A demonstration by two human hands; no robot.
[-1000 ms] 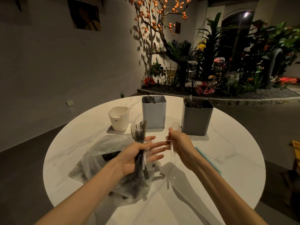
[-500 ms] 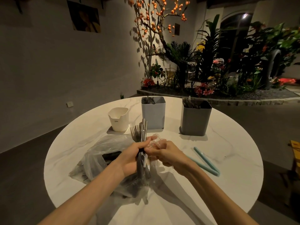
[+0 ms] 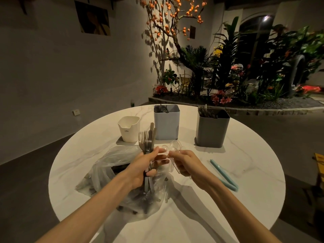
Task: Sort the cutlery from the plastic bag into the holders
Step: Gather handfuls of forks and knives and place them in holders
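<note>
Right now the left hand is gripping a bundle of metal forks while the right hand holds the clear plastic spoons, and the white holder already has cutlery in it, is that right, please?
Not quite: the head view shows no cutlery in the white holder; it is the light blue holder and the dark grey holder that have some. The rest stands: the left hand grips the metal forks, and the right hand holds the clear plastic spoons.

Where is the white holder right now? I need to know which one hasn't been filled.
In the head view the white holder stands on the far left of the table, just left of the light blue holder and behind the plastic bag.
</note>
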